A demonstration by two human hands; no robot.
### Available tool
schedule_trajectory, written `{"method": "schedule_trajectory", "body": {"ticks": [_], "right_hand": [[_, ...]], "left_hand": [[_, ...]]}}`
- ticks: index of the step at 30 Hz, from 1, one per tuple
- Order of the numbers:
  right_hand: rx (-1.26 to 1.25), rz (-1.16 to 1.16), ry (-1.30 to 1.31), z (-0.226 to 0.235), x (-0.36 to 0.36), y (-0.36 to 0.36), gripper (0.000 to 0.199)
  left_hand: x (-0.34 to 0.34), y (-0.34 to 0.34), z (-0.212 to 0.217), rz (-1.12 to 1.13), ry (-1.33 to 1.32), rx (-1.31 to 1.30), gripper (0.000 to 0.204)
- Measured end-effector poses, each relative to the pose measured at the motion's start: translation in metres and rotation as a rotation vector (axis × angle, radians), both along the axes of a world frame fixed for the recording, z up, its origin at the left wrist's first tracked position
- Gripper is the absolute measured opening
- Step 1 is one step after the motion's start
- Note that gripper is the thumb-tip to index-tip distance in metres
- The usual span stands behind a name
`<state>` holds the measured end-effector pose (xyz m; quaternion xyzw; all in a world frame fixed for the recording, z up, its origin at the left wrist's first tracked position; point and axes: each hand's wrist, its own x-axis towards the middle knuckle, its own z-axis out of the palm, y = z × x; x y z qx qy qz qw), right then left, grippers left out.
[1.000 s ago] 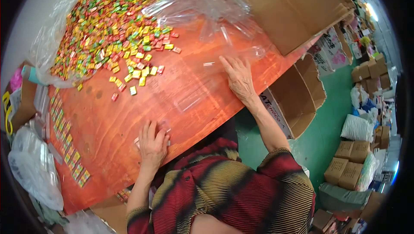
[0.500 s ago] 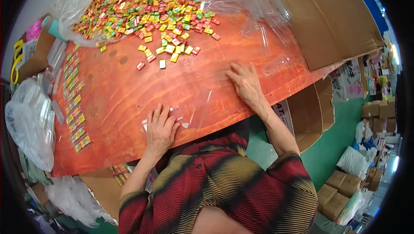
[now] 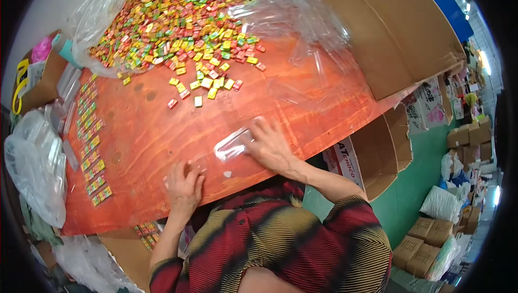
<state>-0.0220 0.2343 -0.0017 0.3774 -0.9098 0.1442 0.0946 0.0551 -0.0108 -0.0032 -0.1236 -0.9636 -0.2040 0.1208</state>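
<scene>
My left hand [image 3: 183, 188] rests on the red wooden table [image 3: 151, 136] near its front edge, fingers apart and bent. Some clear film glints by its fingertips. My right hand [image 3: 272, 150], blurred at the fingers, has them bent around the right end of a long, clear plastic sleeve [image 3: 231, 145] that catches the light. A small white scrap [image 3: 227, 174] lies between the hands. Beyond them spreads a big heap of small wrapped candies [image 3: 183, 23] in red, yellow, green and orange, with a few loose ones [image 3: 198, 101] nearest me.
Rows of candies [image 3: 91, 147] line the table's left side, beside a clear plastic bag [image 3: 35, 158]. Clear plastic packaging [image 3: 302, 18] lies heaped at the back. A large cardboard box [image 3: 388, 28] stands on the right; another open box [image 3: 377, 158] sits below the edge.
My right hand has come left and nearer to me, onto the clear plastic sleeve. My left hand has shifted slightly left and toward me. The view has tilted a little.
</scene>
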Motion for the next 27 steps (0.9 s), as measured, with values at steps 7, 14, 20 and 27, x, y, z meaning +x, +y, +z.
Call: {"method": "schedule_trajectory", "body": {"ticks": [7, 14, 20, 27], "right_hand": [[0.005, -0.248, -0.075, 0.032, -0.012, 0.013, 0.036], [0.065, -0.552, 0.146, -0.005, -0.071, 0.070, 0.024], [0.216, -0.610, 0.186, 0.011, -0.066, 0.072, 0.019], [0.010, -0.132, -0.085, 0.028, -0.022, 0.004, 0.030]], "left_hand": [[-0.020, 0.033, -0.006, -0.132, 0.054, 0.006, 0.025], [-0.023, 0.040, -0.006, -0.145, 0.049, 0.029, 0.022], [-0.018, 0.023, -0.003, -0.029, 0.076, 0.013, 0.026], [-0.038, 0.028, -0.006, 0.088, 0.018, -0.041, 0.040]]}}
